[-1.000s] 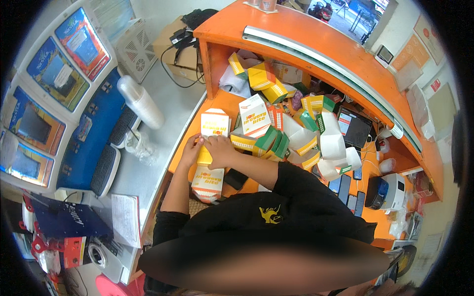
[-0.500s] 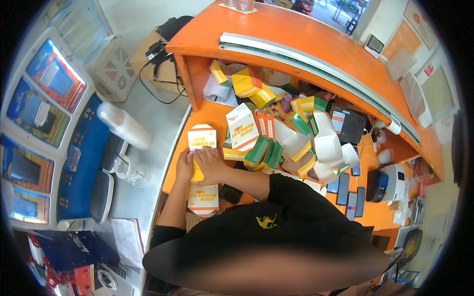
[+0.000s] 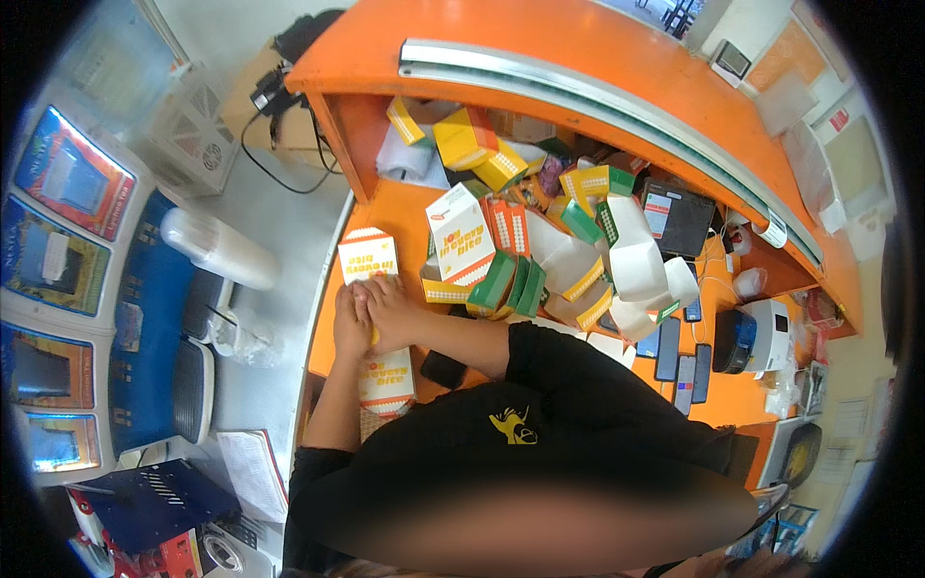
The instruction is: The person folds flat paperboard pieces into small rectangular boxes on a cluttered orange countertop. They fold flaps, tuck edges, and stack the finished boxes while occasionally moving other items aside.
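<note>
A white food carton with a yellow middle and orange trim lies lengthwise on the orange counter, its lower end near my body. My left hand grips its left side, fingers bent. My right hand comes across from the right with curled fingers over the carton's middle, touching my left hand. Between them they cover most of the yellow part. Just right of my hands stands a white folded carton, beside green and yellow ones.
More cartons fill the shelf under the raised orange ledge. A black phone lies by my right forearm; several phones and a white-and-black device are farther right. Stacked plastic cups and a drink dispenser stand left.
My hands have drawn closer together over the carton, and the right hand's fingers now overlap the left. The whole view has shifted slightly.
</note>
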The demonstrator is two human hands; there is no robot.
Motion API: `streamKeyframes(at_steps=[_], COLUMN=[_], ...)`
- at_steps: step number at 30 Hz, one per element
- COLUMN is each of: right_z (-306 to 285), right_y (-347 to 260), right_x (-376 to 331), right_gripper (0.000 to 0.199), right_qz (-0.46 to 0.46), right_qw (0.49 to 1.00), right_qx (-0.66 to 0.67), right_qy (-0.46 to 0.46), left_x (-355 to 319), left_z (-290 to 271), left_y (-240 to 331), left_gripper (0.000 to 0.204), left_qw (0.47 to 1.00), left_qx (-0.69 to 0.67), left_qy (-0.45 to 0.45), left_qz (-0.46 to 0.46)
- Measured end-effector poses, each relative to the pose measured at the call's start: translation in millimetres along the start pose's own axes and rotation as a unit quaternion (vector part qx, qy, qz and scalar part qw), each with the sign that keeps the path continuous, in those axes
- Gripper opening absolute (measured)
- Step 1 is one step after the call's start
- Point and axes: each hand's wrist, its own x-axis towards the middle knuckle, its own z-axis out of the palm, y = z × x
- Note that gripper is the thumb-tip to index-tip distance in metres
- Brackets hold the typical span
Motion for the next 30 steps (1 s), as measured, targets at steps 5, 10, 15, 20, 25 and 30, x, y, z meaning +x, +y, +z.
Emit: streamKeyframes(at_steps=[5, 10, 15, 20, 25, 30], right_z=[-37, -79, -99, -120, -142, -158], right_y=[2, 12, 8, 28, 62, 62], right_x=[-11, -78, -108, -120, -109, -81], right_gripper=[0.11, 0.101, 0.077, 0.055, 0.031, 0.027], right_qz=[0.076, 0.191, 0.163, 0.233, 0.245, 0.238], right_qw=[0.993, 0.969, 0.939, 0.937, 0.958, 0.964], right_qx=[0.088, -0.12, -0.273, -0.245, -0.144, 0.026], right_qy=[-0.009, 0.104, 0.135, 0.083, 0.039, 0.113], left_x=[5, 13, 15, -24, -51, -55], left_z=[4, 20, -8, -47, -45, -33], left_y=[-13, -48, -40, 13, 24, 11], left_gripper=[0.04, 0.037, 0.049, 0.042, 0.035, 0.039], left_qw=[1.0, 0.999, 1.0, 0.988, 0.995, 1.0], left_qx=[0.017, -0.036, 0.019, 0.125, 0.075, -0.002], left_qy=[0.012, 0.029, -0.02, -0.037, -0.055, 0.003], left_qz=[0.024, 0.023, 0.005, 0.082, 0.038, 0.031])
